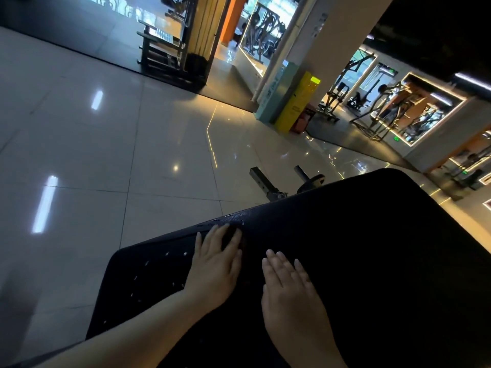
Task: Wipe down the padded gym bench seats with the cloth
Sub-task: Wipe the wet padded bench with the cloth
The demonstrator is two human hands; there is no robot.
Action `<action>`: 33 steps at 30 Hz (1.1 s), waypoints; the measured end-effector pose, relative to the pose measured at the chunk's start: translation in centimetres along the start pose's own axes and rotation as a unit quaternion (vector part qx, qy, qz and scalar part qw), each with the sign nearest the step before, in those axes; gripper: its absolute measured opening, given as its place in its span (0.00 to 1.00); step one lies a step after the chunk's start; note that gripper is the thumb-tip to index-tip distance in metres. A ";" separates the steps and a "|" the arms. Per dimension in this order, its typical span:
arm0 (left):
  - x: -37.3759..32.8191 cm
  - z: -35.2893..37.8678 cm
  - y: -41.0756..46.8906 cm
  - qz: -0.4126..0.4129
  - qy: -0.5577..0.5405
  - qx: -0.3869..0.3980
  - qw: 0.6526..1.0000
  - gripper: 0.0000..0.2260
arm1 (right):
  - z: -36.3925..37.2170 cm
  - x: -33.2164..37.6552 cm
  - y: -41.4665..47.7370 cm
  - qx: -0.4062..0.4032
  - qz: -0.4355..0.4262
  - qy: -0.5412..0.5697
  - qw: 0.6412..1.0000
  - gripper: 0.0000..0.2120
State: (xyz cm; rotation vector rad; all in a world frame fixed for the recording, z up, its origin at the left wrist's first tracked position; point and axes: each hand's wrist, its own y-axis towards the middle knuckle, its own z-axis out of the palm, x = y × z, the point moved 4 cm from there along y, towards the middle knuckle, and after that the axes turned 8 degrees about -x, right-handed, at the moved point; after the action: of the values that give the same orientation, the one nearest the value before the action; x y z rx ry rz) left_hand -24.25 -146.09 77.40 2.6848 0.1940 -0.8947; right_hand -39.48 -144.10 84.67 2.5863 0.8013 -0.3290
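Water droplets (pixel 148 264) speckle the left end of the black padded bench seat (pixel 372 248). The left hand (pixel 215 264) presses flat on it with fingers spread. Just beside it, the right hand (pixel 289 285) lies flat with fingers straight. I cannot tell whether a cloth lies beneath.

Two hands near: left hand (pixel 215 264), right hand (pixel 289 288). One black bench pad (pixel 372 248). Far right: one yellow cabinet (pixel 297 102), one teal cabinet (pixel 273 94), one red box (pixel 301 122).
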 end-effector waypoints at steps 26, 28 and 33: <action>1.8 0.2 1.2 0.013 -0.042 0.022 0.999 0.31 | 0.4 0.9 1.9 0.014 0.010 -0.017 1.000 0.29; 0.7 0.5 3.7 -0.048 -0.038 0.022 0.998 0.27 | 0.4 0.9 1.8 0.017 0.007 -0.019 1.000 0.29; -2.5 -0.2 4.7 0.058 -0.105 0.020 0.993 0.24 | 0.2 1.0 1.7 0.020 0.015 -0.007 1.000 0.30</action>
State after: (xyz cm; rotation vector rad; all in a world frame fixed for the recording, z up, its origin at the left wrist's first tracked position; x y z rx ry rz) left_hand -25.10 -150.52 80.25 2.5829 -0.0274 -1.1447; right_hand -37.72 -144.99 84.74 2.6285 0.7567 -0.3575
